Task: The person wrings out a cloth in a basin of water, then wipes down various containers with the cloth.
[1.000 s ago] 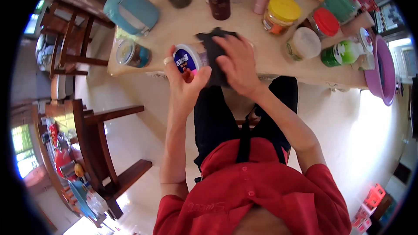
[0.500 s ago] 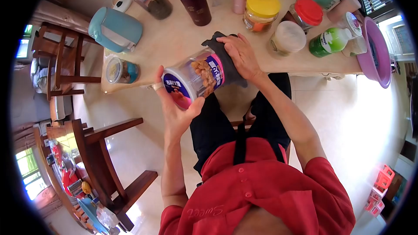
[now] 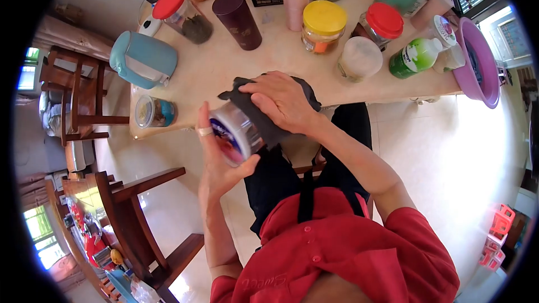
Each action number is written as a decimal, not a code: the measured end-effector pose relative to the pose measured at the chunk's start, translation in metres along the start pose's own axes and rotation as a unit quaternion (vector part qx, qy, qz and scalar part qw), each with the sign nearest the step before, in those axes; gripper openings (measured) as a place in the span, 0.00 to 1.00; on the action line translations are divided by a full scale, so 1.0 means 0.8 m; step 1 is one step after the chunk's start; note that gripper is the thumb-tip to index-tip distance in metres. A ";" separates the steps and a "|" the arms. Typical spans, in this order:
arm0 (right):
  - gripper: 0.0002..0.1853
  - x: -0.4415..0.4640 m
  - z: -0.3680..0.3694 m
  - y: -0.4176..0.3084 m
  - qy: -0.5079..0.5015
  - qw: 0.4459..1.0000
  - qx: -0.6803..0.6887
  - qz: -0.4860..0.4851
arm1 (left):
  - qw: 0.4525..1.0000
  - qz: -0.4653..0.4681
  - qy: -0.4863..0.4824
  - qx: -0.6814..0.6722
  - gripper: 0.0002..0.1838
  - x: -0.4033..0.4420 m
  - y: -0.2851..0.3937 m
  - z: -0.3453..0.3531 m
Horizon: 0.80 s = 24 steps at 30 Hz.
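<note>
My left hand [image 3: 216, 163] grips the lid end of a clear plastic jar [image 3: 255, 134], thumb below and fingers above. The jar lies on its side over my lap at the table's front edge, its blue and pink lid label facing left. A dark grey cloth [image 3: 269, 123] is draped round the jar's body and hides its printed side. On top of it, my right hand [image 3: 283, 101] presses the cloth against the jar with fingers bent over it. The jar's far end is covered by cloth and hand.
On the table [image 3: 196, 87] stand a blue kettle [image 3: 143, 59], a small clear-lidded container [image 3: 155, 112], a purple tumbler [image 3: 237, 21], a yellow-lidded jar [image 3: 324, 25], a white-lidded jar [image 3: 359, 59] and a green bottle [image 3: 414, 58]. A purple basin [image 3: 483, 64] sits at the right end. Wooden chairs [image 3: 135, 207] are at left.
My right hand has slid the cloth left along the jar toward the lid, covering the printed snack picture. Jar and hands sit slightly lower in view.
</note>
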State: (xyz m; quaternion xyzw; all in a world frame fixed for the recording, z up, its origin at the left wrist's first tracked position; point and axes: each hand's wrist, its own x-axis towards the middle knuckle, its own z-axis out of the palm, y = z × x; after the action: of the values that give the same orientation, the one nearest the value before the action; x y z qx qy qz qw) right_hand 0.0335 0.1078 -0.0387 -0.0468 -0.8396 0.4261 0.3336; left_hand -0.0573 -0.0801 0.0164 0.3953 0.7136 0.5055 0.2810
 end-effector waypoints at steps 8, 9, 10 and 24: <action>0.15 -0.025 0.001 0.032 0.078 0.993 -0.082 -0.024 | 0.966 -0.112 0.073 -0.220 0.60 -0.016 0.009 0.006; 0.15 -0.029 0.000 0.030 0.077 0.993 -0.084 -0.024 | 0.966 -0.111 0.072 -0.222 0.60 -0.016 0.004 0.010; 0.14 -0.031 0.000 0.027 0.093 0.990 -0.094 -0.039 | 0.963 -0.127 0.112 -0.209 0.58 -0.015 -0.006 0.015; 0.15 0.030 0.012 -0.030 -0.035 0.996 0.077 -0.023 | 0.979 0.119 0.122 0.116 0.64 0.016 -0.013 0.028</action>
State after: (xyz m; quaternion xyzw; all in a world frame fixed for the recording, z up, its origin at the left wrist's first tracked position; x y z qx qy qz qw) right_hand 0.0139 0.0948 -0.0126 0.0130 -0.8167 0.4828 0.3159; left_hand -0.0491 -0.0603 -0.0011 0.4431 0.7438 0.4937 0.0820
